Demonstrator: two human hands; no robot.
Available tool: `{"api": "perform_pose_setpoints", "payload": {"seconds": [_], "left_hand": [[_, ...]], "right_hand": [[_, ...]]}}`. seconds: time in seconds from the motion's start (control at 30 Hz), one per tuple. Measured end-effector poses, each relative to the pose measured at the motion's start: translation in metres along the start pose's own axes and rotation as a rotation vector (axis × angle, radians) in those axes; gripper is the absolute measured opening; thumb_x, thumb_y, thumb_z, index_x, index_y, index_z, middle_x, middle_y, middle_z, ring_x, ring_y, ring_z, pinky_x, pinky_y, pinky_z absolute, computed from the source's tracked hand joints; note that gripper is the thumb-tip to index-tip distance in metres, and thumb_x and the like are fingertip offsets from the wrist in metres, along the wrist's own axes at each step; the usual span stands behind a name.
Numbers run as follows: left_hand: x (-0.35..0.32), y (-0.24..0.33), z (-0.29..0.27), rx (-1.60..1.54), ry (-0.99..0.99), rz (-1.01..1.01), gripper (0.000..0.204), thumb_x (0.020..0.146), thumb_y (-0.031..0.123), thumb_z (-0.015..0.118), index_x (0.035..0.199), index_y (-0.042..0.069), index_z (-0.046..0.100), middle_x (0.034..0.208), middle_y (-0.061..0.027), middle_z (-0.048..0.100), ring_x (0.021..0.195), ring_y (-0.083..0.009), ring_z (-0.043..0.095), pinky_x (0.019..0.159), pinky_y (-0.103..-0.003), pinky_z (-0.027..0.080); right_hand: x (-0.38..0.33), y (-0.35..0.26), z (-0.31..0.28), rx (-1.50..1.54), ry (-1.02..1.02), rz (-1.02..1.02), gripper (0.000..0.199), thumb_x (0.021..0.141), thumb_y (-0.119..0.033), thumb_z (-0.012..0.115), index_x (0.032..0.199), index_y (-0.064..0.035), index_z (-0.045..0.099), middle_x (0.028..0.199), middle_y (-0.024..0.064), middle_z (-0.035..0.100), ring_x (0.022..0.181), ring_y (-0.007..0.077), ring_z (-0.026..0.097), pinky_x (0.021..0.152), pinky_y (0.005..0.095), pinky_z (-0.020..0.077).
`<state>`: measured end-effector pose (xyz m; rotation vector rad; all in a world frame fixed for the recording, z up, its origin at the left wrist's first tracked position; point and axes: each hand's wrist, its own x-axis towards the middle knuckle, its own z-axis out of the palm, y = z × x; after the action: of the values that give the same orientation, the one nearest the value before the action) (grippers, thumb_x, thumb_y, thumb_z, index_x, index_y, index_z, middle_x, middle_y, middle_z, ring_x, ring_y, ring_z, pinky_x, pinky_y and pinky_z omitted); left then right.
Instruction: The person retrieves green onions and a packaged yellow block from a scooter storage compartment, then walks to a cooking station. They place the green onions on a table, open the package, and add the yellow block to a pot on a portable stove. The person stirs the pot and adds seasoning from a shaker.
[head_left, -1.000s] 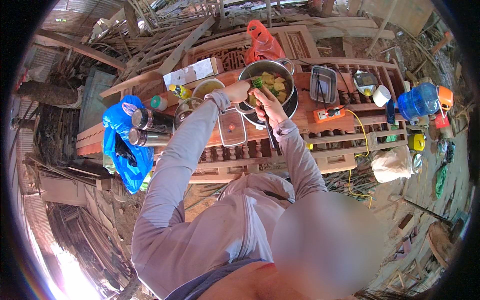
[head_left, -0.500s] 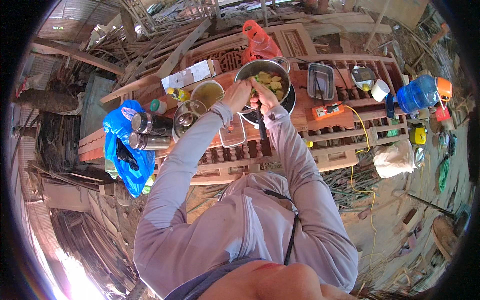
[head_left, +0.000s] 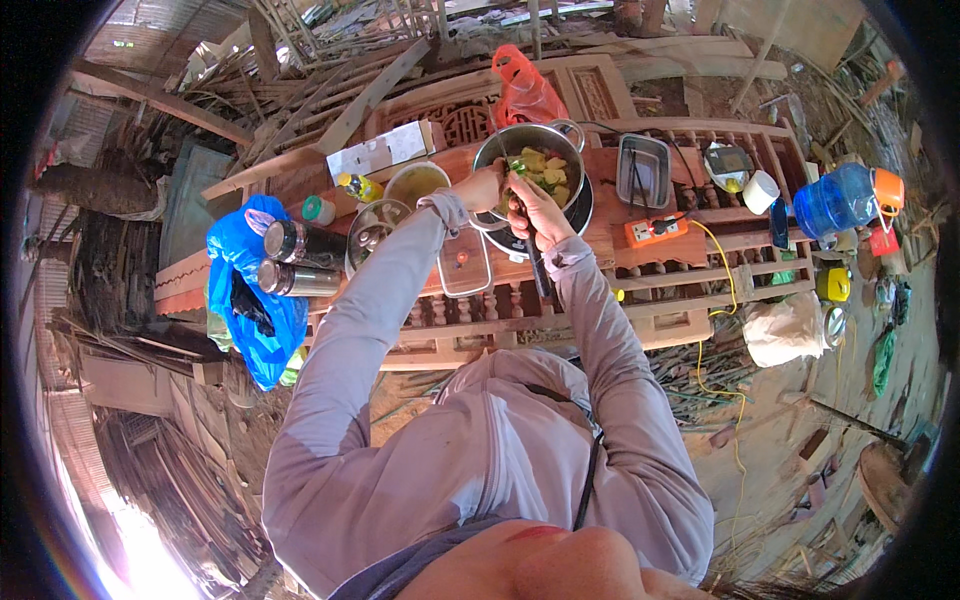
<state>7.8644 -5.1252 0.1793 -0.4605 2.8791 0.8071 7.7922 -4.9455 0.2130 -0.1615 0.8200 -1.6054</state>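
Over the near-left rim of a steel pot [head_left: 570,152], my two hands meet. Yellow chunks [head_left: 540,165] and green bits lie in the pot. My right hand [head_left: 540,212] is closed around a knife, whose black handle [head_left: 541,274] points down toward me; its blade is mostly hidden by the fingers. My left hand [head_left: 480,188] is closed in a pinch against the right fingertips, and what it grips is too small to make out. Beneath the pot is a dark round cooker [head_left: 585,205]. A bowl of yellowish liquid [head_left: 418,181] stands left of my left hand.
A glass lid [head_left: 372,225], a clear rectangular tray [head_left: 466,283], two steel flasks [head_left: 300,262] and a blue bag [head_left: 255,330] are at the left. A red bag [head_left: 525,90] stands behind the pot. To the right are a metal tin [head_left: 643,170] and an orange power strip [head_left: 657,229].
My right hand has shifted slightly right and down, and the knife handle has swung a little to the right. My left hand stays near the pot's rim.
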Motion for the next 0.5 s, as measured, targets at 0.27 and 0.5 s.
{"api": "perform_pose_setpoints", "payload": {"seconds": [0.27,0.5], "left_hand": [[-0.015,0.041,-0.040,0.158,-0.174,-0.089,0.018,0.077,-0.002,0.053,0.092,-0.007,0.061,0.087,-0.0268,0.065,0.085,-0.0410,0.065,0.070,-0.046,0.049],[-0.036,0.053,-0.035,0.294,0.151,0.004,0.023,0.090,0.008,0.045,0.105,-0.005,0.056,0.096,-0.0272,0.063,0.091,-0.0415,0.063,0.076,-0.048,0.050]], "right_hand": [[0.008,0.012,0.002,0.000,0.094,-0.120,0.037,0.087,-0.031,0.073,0.114,-0.0112,0.058,0.079,-0.0010,0.058,0.041,0.0074,0.041,0.034,0.0238,0.0285],[0.029,0.003,0.006,0.080,0.085,0.020,0.027,0.088,-0.041,0.070,0.091,-0.0167,0.057,0.060,-0.0046,0.040,0.046,0.0063,0.041,0.039,0.0223,0.0282]]}}
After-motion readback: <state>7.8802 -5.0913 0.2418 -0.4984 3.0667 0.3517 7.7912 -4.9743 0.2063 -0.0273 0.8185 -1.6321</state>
